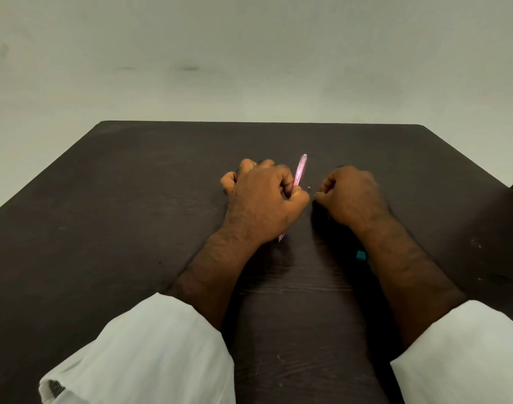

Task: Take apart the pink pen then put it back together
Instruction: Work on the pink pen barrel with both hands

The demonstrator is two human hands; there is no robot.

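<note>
My left hand [261, 199] is closed around a pink pen [300, 172] at the middle of the dark table. The pen's upper end with a pale cap sticks up past my thumb, and a short pink tip shows below my palm. My right hand [351, 196] rests just to the right with its fingers curled, thumb and forefinger pinched together; whether something small is between them is too hard to tell. A tiny pale speck [309, 187] lies on the table between the two hands.
The dark wooden table [133, 228] runs back to a pale wall. A small teal object [361, 255] lies by my right forearm, partly hidden. White sleeves cover both forearms near the front edge.
</note>
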